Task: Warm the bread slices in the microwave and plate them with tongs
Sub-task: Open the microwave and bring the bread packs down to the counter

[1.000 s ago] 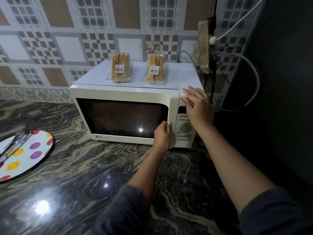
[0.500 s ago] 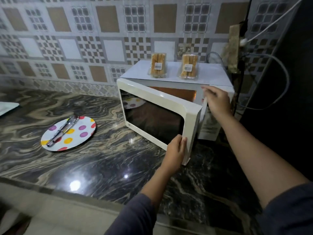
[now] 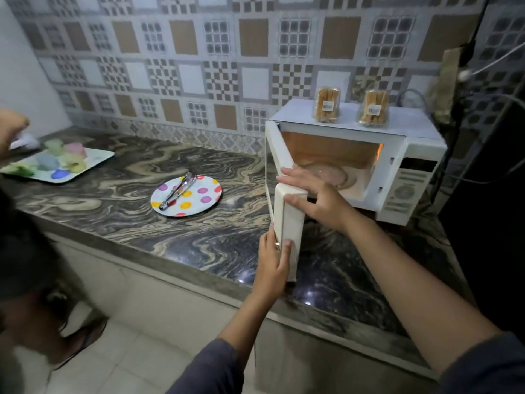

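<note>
The white microwave (image 3: 412,155) stands at the counter's right end with its door (image 3: 284,211) swung wide toward me. Its lit cavity shows a glass turntable (image 3: 335,174) with no bread visible on it. My left hand (image 3: 274,261) grips the door's lower edge. My right hand (image 3: 309,194) holds the door's top corner. Two wrapped packs of bread slices (image 3: 326,105) (image 3: 373,108) stand upright on the microwave's roof. Metal tongs (image 3: 177,193) lie on a polka-dot plate (image 3: 204,200) left of the door.
A tray (image 3: 96,160) with pale coloured cups sits at the counter's far left. Another person stands at the left edge, with a hand (image 3: 11,129) near the tray. Cables (image 3: 483,177) and a dark surface flank the microwave's right side. The marble counter's front edge (image 3: 170,260) runs diagonally.
The microwave door went from closed to fully open, pulled by my left hand. My right hand moved from the microwave's top corner onto the door's top edge. The view swung left.
</note>
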A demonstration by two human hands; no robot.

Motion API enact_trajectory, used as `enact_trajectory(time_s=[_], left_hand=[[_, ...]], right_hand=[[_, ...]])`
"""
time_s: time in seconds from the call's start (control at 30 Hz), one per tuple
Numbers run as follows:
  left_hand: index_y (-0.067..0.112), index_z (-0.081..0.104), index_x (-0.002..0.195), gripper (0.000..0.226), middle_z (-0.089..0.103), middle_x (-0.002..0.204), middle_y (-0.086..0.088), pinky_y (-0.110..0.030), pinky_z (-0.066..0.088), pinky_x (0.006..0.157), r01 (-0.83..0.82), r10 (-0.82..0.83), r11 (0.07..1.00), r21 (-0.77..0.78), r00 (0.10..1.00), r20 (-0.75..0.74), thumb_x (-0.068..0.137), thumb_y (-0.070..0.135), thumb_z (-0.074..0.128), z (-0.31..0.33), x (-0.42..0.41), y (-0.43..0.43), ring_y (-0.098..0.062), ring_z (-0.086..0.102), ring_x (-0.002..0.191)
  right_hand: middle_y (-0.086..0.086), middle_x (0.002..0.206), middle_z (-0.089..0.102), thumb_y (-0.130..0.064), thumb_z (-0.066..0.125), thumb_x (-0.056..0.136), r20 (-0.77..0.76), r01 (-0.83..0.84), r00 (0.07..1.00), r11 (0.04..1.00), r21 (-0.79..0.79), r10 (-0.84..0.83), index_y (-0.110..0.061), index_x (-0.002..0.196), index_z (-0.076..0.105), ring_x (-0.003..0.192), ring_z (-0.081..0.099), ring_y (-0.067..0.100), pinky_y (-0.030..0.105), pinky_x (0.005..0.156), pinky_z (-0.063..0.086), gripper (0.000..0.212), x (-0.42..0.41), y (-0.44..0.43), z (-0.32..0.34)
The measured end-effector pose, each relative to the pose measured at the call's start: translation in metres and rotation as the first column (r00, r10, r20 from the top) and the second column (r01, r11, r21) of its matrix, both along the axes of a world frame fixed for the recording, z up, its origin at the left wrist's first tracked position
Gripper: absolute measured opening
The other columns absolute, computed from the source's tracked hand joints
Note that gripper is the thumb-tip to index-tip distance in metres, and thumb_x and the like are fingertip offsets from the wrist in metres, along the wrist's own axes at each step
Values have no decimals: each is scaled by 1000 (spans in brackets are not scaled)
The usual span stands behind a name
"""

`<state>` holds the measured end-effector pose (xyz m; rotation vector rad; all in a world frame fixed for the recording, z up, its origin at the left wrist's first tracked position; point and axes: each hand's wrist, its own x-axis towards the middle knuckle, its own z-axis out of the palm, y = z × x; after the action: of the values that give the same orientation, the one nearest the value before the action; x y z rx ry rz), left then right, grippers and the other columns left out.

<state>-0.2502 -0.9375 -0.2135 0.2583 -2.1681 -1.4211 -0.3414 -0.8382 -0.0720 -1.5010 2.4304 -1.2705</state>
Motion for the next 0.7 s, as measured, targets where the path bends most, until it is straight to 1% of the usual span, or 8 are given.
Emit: enact_trajectory(time_s=[0.13, 0.2, 0.27, 0.37, 0.43, 0.5, 0.57, 0.7], left_hand=[[21, 34, 142, 44, 43, 121, 4, 3, 28, 87, -110, 109, 994, 19, 993, 44, 100, 35, 32, 0, 21, -38, 22, 36, 102], [17, 43, 135, 41, 47, 119, -2, -12, 35, 95, -170, 165, 983, 70, 984, 69, 101, 34, 31, 0, 29, -53, 11, 41, 106], [14, 46, 133, 41, 50, 119, -5, -21, 33, 95, -244, 231, 961, 132, 967, 107, 101, 34, 30, 1, 35, -66, -10, 45, 114], [6, 50, 127, 39, 54, 122, -4, -26, 32, 97, -335, 315, 927, 170, 940, 133, 102, 28, 30, -5, 36, -87, -20, 43, 121], [2, 52, 122, 39, 57, 120, -11, -33, 36, 98, -375, 350, 906, 193, 924, 154, 102, 26, 30, -6, 35, -101, -27, 47, 119], [1, 54, 110, 37, 58, 107, -13, -35, 39, 90, -402, 370, 897, 181, 910, 188, 102, 26, 29, -7, 33, -115, -30, 50, 110], [10, 52, 94, 29, 56, 95, -6, -31, 35, 82, -416, 379, 893, 173, 901, 209, 102, 26, 29, -6, 33, -126, -27, 50, 101], [12, 54, 96, 32, 58, 101, -9, -31, 34, 84, -436, 391, 882, 180, 889, 240, 102, 30, 28, -7, 33, -145, -24, 50, 104]], right_hand=[[-3, 149, 38, -35, 56, 91, -179, 0, 984, 1000, 30, 6, -24, 136, 47, 144, 19, 12, 29, 117, 10, 47, 20, -43, -4], [0, 149, 38, -37, 54, 91, -228, 4, 974, 1000, 17, 0, -21, 137, 46, 144, 20, 17, 31, 118, 11, 49, 27, -67, -9], [3, 150, 35, -39, 53, 92, -253, 26, 967, 1000, 9, -23, -19, 139, 44, 144, 18, 21, 38, 118, 15, 52, 34, -90, -15], [9, 152, 31, -36, 53, 92, -276, 69, 959, 998, 6, -65, -14, 141, 39, 145, 14, 26, 38, 117, 14, 55, 45, -124, -22], [11, 152, 28, -34, 53, 93, -286, 92, 954, 996, 0, -88, -12, 141, 37, 144, 11, 28, 36, 117, 11, 55, 50, -141, -23], [12, 152, 27, -34, 53, 92, -309, 113, 945, 994, -2, -108, -12, 141, 36, 144, 11, 29, 35, 116, 10, 56, 52, -155, -25], [13, 151, 27, -34, 56, 91, -333, 120, 936, 993, 0, -114, -11, 141, 36, 144, 11, 30, 35, 116, 10, 59, 52, -166, -26], [14, 151, 28, -34, 59, 88, -362, 133, 924, 991, 0, -124, -12, 141, 37, 143, 12, 32, 35, 116, 11, 61, 50, -183, -28]])
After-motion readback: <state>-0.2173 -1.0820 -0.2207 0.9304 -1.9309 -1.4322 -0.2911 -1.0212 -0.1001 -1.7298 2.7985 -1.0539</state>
